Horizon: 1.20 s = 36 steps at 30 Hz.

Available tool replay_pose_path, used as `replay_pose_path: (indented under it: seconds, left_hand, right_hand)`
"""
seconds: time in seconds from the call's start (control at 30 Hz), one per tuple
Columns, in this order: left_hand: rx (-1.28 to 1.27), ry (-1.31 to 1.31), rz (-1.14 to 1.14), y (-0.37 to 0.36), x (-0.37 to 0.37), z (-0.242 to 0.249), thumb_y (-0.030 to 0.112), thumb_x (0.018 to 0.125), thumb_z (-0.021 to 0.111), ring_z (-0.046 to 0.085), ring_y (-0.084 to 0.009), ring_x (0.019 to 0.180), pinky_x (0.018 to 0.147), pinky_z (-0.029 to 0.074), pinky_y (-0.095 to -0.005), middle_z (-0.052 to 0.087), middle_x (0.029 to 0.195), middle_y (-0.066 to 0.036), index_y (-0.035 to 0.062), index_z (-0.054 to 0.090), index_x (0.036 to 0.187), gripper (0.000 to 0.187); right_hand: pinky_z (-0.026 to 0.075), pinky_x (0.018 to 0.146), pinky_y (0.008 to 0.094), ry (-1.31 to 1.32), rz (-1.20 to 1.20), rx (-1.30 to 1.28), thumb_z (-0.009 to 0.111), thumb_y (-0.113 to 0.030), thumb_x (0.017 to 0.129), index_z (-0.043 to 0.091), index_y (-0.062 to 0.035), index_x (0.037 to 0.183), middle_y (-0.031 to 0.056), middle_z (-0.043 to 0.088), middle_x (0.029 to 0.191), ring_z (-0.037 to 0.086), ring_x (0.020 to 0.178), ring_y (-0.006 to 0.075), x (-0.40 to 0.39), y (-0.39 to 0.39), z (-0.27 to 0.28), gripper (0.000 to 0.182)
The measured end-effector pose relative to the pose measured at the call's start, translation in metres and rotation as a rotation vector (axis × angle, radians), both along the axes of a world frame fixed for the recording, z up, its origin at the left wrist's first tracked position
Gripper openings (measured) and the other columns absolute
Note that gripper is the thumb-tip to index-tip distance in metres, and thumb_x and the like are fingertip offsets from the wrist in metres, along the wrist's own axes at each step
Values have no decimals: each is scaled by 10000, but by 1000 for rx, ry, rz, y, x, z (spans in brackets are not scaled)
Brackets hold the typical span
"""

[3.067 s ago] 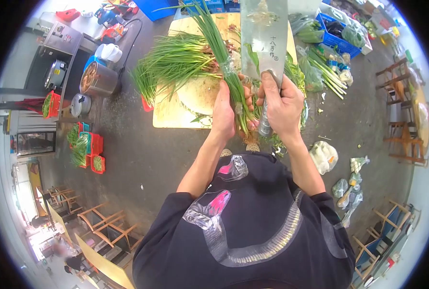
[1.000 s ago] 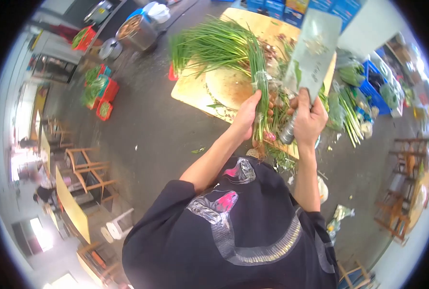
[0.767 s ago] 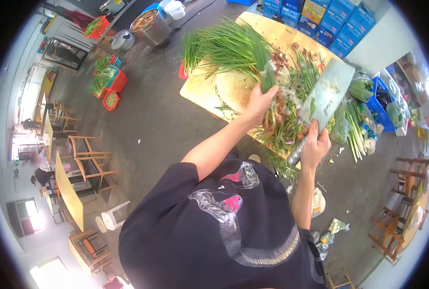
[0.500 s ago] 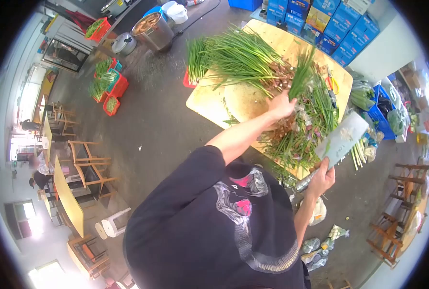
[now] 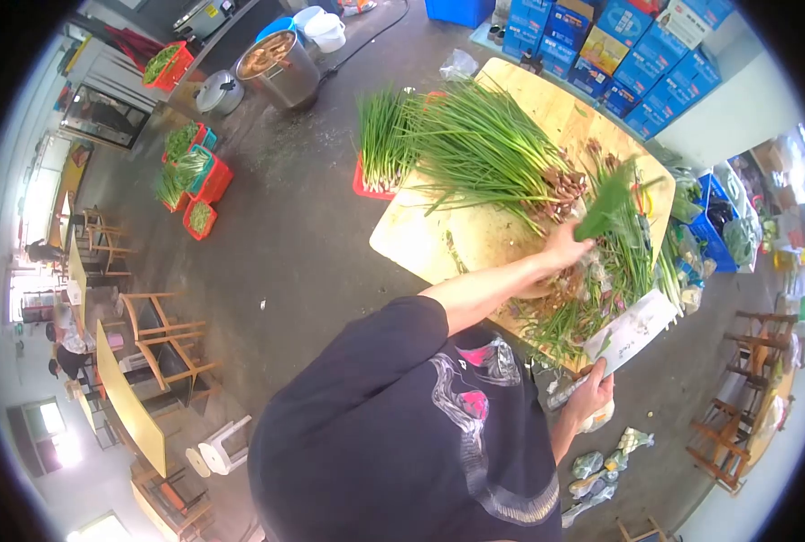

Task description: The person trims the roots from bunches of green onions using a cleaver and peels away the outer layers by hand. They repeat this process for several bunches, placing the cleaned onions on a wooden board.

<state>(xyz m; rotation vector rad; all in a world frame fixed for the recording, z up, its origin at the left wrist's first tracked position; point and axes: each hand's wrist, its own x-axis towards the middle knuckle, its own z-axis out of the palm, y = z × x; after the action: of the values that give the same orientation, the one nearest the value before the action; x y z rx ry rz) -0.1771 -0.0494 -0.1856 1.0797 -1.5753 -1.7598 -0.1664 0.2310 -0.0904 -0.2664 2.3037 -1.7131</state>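
Over the table, my left hand (image 5: 567,246) is closed round a bunch of scallion greens (image 5: 608,203), blurred and pointing up and right. My right hand (image 5: 590,390) grips a cleaver (image 5: 632,332) by its handle, the broad blade facing up near the table's right front edge. Bits of green cling to the blade. Long scallions (image 5: 488,140) with reddish root ends lie in a big pile beyond my left hand. Loose leaves and trimmings (image 5: 565,316) spread between my two hands.
The wooden table (image 5: 402,230) has a red basket (image 5: 364,181) of scallions at its left. Blue boxes (image 5: 619,54) are stacked behind it. A blue crate (image 5: 711,221) stands on the right, with bagged vegetables (image 5: 592,483) on the floor. A large metal pot (image 5: 280,77) is further back.
My view has shifted, so the table sits lower and further right. The greens in my left hand have swung rightward and blurred. My right hand and the cleaver have lowered slightly.
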Motion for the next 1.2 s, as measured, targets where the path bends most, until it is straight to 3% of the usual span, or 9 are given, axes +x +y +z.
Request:
replay_pose_path:
  seconds: [0.17, 0.3, 0.43, 0.53, 0.6, 0.73, 0.77, 0.9, 1.2]
  left_hand:
    - [556, 275, -27, -7, 15, 8, 306, 977, 802, 670, -147, 800, 722, 537, -339, 739, 965, -55, 82, 724, 1196, 322]
    - [807, 36, 276, -7, 4, -60, 276, 958, 838, 649, -170, 674, 563, 533, -362, 691, 892, -35, 78, 702, 1108, 283]
    - [854, 579, 59, 7, 45, 4, 237, 962, 820, 716, -270, 745, 637, 680, -493, 677, 977, -63, 25, 634, 1169, 350]
    - [867, 313, 74, 5, 52, -48, 405, 1001, 773, 754, -284, 871, 707, 675, -485, 731, 1076, -123, 28, 627, 1231, 465]
    - [1233, 474, 105, 2, 66, -30, 417, 1032, 728, 730, -473, 1081, 881, 659, -659, 601, 1324, -218, 54, 532, 1336, 513]
    - [1528, 641, 133, 1, 78, 1, 622, 1017, 646, 591, -624, 1255, 1114, 401, -838, 478, 1512, -304, 59, 500, 1389, 691]
    - [1472, 630, 139, -4, 78, -8, 600, 1027, 645, 581, -616, 1281, 1080, 432, -845, 480, 1498, -299, 71, 497, 1405, 667]
    - [1012, 718, 82, -1, 77, -76, 544, 1050, 637, 603, -589, 1259, 1051, 452, -860, 569, 1352, -256, 65, 515, 1375, 591]
    - [1045, 718, 390, -20, 140, -54, 330, 1112, 600, 684, -338, 1166, 1035, 589, -537, 726, 1187, -135, 110, 635, 1173, 231]
  right_hand:
    - [403, 546, 272, -1, -48, 31, 593, -228, 1129, 635, -23, 901, 7, 574, 663, 519, 556, 89, 26, -1, 2, 309]
    - [423, 540, 271, 0, -79, 13, 603, -215, 1121, 665, -10, 919, 8, 581, 687, 532, 561, 91, 37, 3, 4, 295]
    - [433, 522, 283, 22, -92, 41, 609, -220, 1117, 672, -9, 905, 7, 582, 673, 545, 556, 95, 34, 14, 4, 306]
    - [436, 515, 290, 15, -85, 75, 617, -233, 1110, 674, -4, 902, 10, 589, 659, 557, 552, 98, 24, 16, 12, 315]
    - [424, 536, 284, 7, -92, 140, 636, -234, 1106, 716, -2, 1010, -14, 626, 749, 535, 602, 80, 12, 30, 8, 264]
    - [433, 552, 267, 14, -77, 80, 648, -198, 1097, 716, -27, 977, -13, 632, 736, 547, 610, 64, 0, 42, 9, 220]
    - [449, 535, 272, -28, -127, 24, 642, -205, 1103, 630, -53, 821, 0, 604, 683, 561, 573, 93, 0, 36, 14, 321]
    - [463, 540, 268, -2, -93, 26, 642, -209, 1105, 646, -36, 826, 2, 607, 687, 567, 570, 93, -9, 52, 10, 328]
    - [455, 542, 268, -44, -114, 51, 645, -208, 1099, 662, -30, 836, 1, 618, 693, 582, 576, 89, -15, 74, -4, 319]
